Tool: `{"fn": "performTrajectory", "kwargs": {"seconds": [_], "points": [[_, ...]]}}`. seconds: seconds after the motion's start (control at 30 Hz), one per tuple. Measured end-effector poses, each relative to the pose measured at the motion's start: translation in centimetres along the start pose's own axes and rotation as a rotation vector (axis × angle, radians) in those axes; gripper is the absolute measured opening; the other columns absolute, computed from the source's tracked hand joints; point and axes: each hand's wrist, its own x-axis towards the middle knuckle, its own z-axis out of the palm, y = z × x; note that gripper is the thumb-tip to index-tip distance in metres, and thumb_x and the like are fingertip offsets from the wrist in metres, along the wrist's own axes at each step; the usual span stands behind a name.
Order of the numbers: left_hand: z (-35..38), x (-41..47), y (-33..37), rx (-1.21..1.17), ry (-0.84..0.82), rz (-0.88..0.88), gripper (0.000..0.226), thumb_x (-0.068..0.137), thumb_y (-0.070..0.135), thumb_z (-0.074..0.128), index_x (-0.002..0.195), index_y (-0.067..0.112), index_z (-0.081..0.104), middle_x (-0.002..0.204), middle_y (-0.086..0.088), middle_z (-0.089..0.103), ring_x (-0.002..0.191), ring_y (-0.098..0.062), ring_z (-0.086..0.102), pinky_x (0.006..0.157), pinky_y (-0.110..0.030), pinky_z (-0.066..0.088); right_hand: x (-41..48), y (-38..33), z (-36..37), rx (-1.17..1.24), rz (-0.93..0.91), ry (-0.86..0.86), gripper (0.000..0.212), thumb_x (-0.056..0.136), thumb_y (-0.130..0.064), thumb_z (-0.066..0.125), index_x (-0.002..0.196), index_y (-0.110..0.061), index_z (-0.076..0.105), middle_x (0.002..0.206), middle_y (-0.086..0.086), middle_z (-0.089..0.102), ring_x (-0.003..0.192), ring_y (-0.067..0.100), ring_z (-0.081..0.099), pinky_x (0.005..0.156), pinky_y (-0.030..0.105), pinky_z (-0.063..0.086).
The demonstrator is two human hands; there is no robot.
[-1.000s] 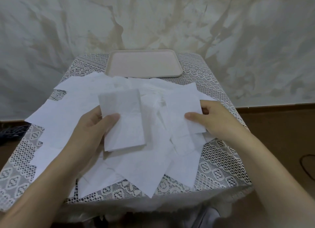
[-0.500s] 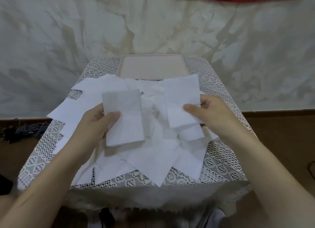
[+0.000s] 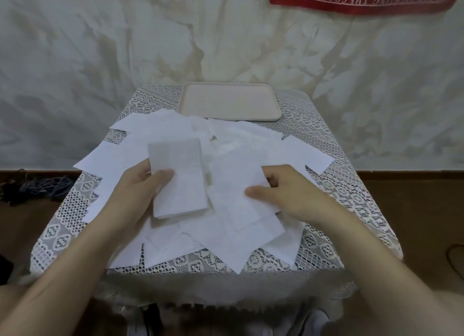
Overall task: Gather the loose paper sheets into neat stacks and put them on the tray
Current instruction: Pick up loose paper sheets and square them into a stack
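**Ana:** Where is the paper?

**Ben:** The left hand [image 3: 135, 192] grips a small stack of sheets [image 3: 179, 185], thumb on top, on the near side of the tray [image 3: 229, 102]. Its long side points at the tray.

**Ana:** And the other hand?

**Ben:** The right hand [image 3: 283, 192] pinches one sheet [image 3: 233, 197] just beside the stack. Loose sheets [image 3: 155, 129] reach the tray's near rim. Some poke past the table [image 3: 334, 200] edges.

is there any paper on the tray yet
No, the tray shows only its bare beige floor; the loose sheets lie on the lace cloth before it, apart from the small stack the left hand grips.
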Motion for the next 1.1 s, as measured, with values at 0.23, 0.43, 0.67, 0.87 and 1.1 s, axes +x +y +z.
{"fn": "performTrajectory", "kwargs": {"seconds": [0.23,0.43,0.67,0.87,1.1], "points": [[-0.2,0.7,-0.1,0.012,-0.023,0.002,0.026,0.106,0.006,0.053,0.122,0.013,0.072,0.113,-0.005,0.080,0.102,-0.022,0.077,0.087,-0.040,0.057,-0.1,-1.4,2.7,-0.438,0.089,-0.006,0.032,0.091,-0.047,0.069,0.118,-0.031,0.063,0.112,-0.007,0.067,0.103,0.021,0.061,0.076,0.031,0.045],[0.2,1.0,-0.1,0.003,-0.026,-0.004,0.024,0.105,0.006,0.053,0.115,0.014,0.074,0.108,-0.004,0.081,0.094,-0.020,0.078,0.079,-0.034,0.062,0.0,-1.1,2.6,-0.419,0.055,-0.117,0.032,0.091,-0.041,0.067,0.121,-0.033,0.058,0.113,-0.010,0.067,0.103,0.021,0.062,0.080,0.031,0.048],[0.9,1.2,0.6,0.033,-0.051,0.026,0.026,0.106,0.008,0.053,0.113,0.019,0.075,0.109,-0.001,0.081,0.096,-0.018,0.079,0.076,-0.031,0.065,1.1,-0.2,-3.6,0.166,0.039,0.240,0.021,0.088,-0.019,0.078,0.108,-0.015,0.074,0.097,0.000,0.080,0.087,0.019,0.077,0.084,0.040,0.061],[1.7,1.1,1.2,0.081,-0.065,0.042,0.027,0.106,0.012,0.054,0.117,0.026,0.074,0.108,0.003,0.082,0.093,-0.017,0.079,0.068,-0.025,0.063,2.9,1.7,-2.6,0.153,0.127,0.232,0.013,0.090,-0.019,0.077,0.087,-0.026,0.067,0.092,-0.011,0.075,0.078,0.003,0.071,0.070,0.022,0.055],[2.5,0.9,2.1,0.103,-0.088,0.035,0.028,0.107,0.015,0.054,0.122,0.030,0.072,0.112,0.002,0.081,0.100,-0.021,0.078,0.089,-0.044,0.059,3.3,2.2,-2.4,0.197,0.186,0.194,0.021,0.083,-0.032,0.081,0.097,-0.018,0.075,0.092,-0.002,0.080,0.090,0.023,0.077,0.092,0.051,0.059]]}}
